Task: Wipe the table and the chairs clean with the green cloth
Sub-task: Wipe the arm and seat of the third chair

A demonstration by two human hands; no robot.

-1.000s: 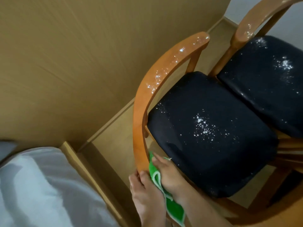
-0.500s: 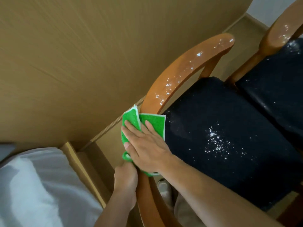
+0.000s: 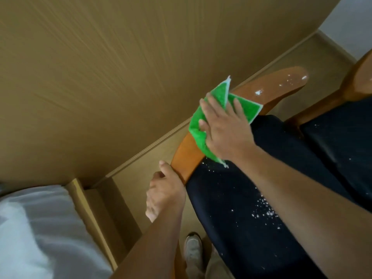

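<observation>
1. Right hand point(image 3: 225, 127), fingers spread flat, presses the cloth point(image 3: 203, 127) onto the chair's backrest point(image 3: 271, 87).
2. Left hand point(image 3: 165, 194), fingers curled, grips the backrest's lower end.
3. White specks dot the seat point(image 3: 241, 228).

You are in a home, in a room where people both sleep and sit. Below your left hand point(image 3: 164, 195) lies white bedding point(image 3: 38, 234) in a low wooden bed frame point(image 3: 88, 214). Under your right hand point(image 3: 223, 127) is a wooden chair point(image 3: 187, 154) with a dark padded seat point(image 3: 237, 228). Beyond both hands rises wood-grain panelling point(image 3: 110, 67).
</observation>
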